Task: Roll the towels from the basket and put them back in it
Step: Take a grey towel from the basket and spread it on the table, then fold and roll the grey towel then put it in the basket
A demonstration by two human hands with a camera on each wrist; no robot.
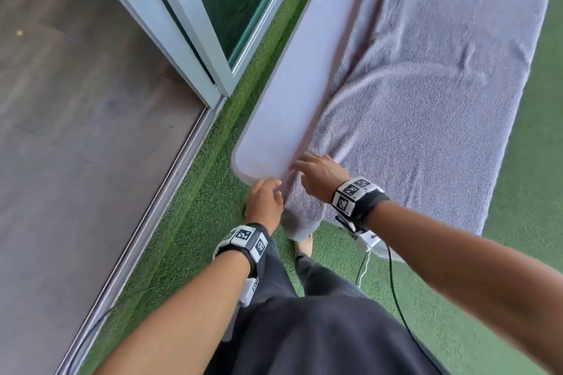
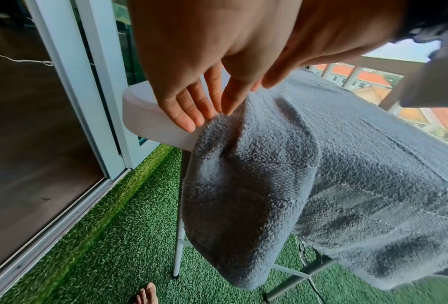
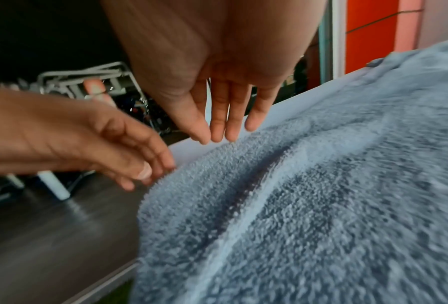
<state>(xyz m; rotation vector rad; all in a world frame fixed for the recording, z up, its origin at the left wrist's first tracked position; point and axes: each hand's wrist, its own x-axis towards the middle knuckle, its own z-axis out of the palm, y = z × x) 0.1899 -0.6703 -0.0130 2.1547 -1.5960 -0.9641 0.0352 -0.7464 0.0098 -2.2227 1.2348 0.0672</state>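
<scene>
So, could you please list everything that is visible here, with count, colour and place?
towel: one, grey, spread along the table, near end hanging over the edge
table: one, white, on the grass, beside the door
artificial grass: green, covering the floor under the table
sliding door: one, white frame, left of the table
wooden floor: brown, indoors, far left
cables: thin, running down from the right wrist
left hand: open, at the table corner, fingertips at the towel's edge
right hand: open, fingers on the towel

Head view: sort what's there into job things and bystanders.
Job: fluffy grey terry towel; white plastic folding table under it; left hand; right hand.
Bystanders: green artificial turf; white-framed sliding glass door; brown wooden floor.
</scene>
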